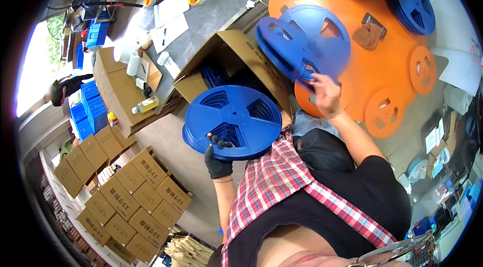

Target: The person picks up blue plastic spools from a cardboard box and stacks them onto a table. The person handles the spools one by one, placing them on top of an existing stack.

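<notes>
the gloved left hand (218,164) curls its fingers through a window of a blue reel stack (232,108), on the wearer's side of the open carton (251,55). right of the carton, the bare right hand (328,98) meets a blurred blue reel (322,40); i cannot tell whether it pinches. the carton looks part-filled, with dark blue reels (214,75) inside; both handled lots remain outside it.

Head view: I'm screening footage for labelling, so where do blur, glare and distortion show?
Head view: motion blur softens the right hand's fingertips and the blue reel beside them; head view: the bright opening at far left is washed out white; head view: straight edges bow near the black rim.
</notes>
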### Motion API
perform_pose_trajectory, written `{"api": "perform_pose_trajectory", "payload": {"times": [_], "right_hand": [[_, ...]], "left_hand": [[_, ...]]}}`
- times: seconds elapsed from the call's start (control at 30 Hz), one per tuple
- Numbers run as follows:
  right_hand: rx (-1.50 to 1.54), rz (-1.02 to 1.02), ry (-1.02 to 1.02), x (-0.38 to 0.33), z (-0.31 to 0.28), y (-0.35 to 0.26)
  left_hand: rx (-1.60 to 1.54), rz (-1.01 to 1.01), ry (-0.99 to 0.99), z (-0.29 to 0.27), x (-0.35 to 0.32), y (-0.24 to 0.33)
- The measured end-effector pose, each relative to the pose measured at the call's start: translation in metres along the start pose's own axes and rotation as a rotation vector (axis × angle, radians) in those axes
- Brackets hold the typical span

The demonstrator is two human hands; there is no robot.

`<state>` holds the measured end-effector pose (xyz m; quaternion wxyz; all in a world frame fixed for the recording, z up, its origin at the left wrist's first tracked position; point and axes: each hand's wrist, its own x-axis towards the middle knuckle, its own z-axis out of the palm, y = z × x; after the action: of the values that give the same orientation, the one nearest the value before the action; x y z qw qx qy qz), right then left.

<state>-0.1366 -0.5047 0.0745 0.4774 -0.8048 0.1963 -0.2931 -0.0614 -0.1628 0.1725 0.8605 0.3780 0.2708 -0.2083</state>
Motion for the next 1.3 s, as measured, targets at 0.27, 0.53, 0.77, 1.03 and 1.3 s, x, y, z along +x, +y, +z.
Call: {"api": "perform_pose_trajectory", "payload": {"times": [0.27,0.53,0.77,1.03,1.3], "right_hand": [[1.476,1.204,0.237,0.008,-0.005,0.013],[0.745,1.189,-0.326,-0.037,0.054,0.054],[-0.930,0.299,-0.584,-0.042,0.061,0.142],[-0.381,-0.082,-0.398,-0.026,0.022,0.078],[1.203,1.024,0.428,0.038,-0.025,-0.013]], "left_hand": [[0.089,-0.087,-0.179,0.003,0.023,-0.012],[0.167,-0.124,-0.284,0.009,0.021,-0.009],[0.091,-0.040,-0.265,0.022,-0.002,-0.016],[0.105,0.025,-0.164,0.007,0.001,-0.001],[-0.080,-0.151,-0.220,0.000,0.016,-0.011]]}}
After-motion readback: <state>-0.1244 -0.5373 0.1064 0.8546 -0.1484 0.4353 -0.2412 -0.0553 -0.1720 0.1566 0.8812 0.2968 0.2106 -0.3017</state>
